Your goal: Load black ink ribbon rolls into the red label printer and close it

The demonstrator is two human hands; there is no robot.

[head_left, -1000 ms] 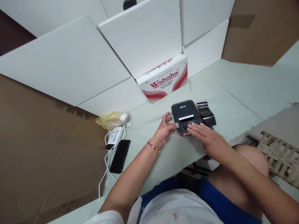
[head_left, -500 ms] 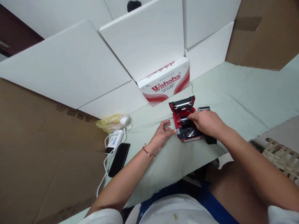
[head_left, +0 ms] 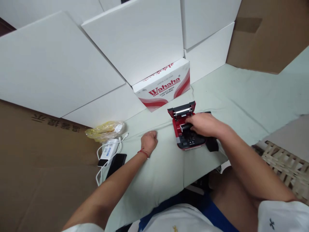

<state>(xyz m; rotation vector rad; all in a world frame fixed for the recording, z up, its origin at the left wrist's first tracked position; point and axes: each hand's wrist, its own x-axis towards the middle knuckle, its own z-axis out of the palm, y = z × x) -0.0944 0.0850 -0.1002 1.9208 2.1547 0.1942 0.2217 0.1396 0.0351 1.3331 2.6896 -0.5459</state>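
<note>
So the whole back of this setup is basically a wall of big white rectangular boards (head_left: 131, 42), probably foam or card, leaning at odd angles and overlapping each other, with another large one off to the left (head_left: 53, 61). A sheet of plain brown cardboard (head_left: 41, 170) fills the lower left, with dark printed characters on it, and a second brown cardboard panel (head_left: 263, 35) sits top right. Pale green cloth (head_left: 243, 100) covers the work surface. A white-and-red Wahaha carton (head_left: 163, 85) sits against the boards. Over on the right there's a woven tan lattice (head_left: 282, 161) on a grey-beige surface (head_left: 287, 135). Dark wood (head_left: 4, 25) pokes in at the top left corner. Lighting's soft and even.
</note>
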